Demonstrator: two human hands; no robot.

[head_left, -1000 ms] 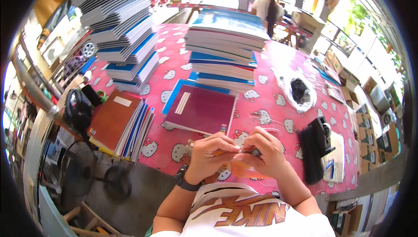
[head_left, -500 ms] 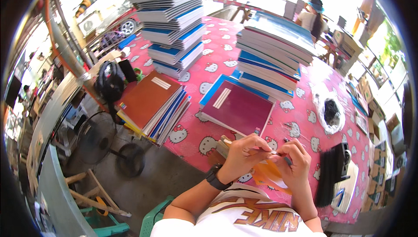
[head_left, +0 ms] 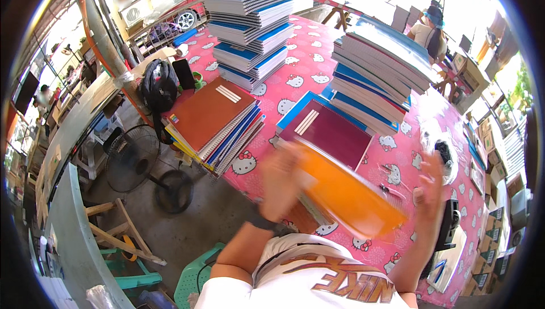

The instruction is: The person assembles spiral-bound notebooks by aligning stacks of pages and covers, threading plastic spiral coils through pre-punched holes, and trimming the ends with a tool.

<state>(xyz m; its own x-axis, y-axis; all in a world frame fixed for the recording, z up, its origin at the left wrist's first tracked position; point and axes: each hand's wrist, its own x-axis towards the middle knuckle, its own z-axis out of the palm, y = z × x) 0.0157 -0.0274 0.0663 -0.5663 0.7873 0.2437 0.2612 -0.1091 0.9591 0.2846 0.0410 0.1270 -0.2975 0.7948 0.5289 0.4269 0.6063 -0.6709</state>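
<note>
My left hand (head_left: 280, 181) is raised and grips a blurred orange notebook (head_left: 346, 192) by its left end; the book slants down to the right over the table edge. My right hand (head_left: 430, 187) is up beside the book's right end with fingers spread, touching nothing that I can make out. Under the orange book a maroon notebook (head_left: 335, 130) lies on a blue one on the pink patterned tablecloth (head_left: 295, 84). A small dark pen-like thing (head_left: 392, 191) lies on the cloth near my right hand.
Tall stacks of notebooks stand at the back centre (head_left: 250, 19) and back right (head_left: 386, 65). A lower stack topped by a brown book (head_left: 210, 118) sits at the left table edge. A black backpack (head_left: 159, 84), a floor fan (head_left: 136, 158) and a green stool (head_left: 196, 278) are left. A person (head_left: 430, 28) stands far behind.
Both hands were together low over the table, working on something small. Now the left hand has swung an orange notebook up, the right hand has opened, and my view has turned left.
</note>
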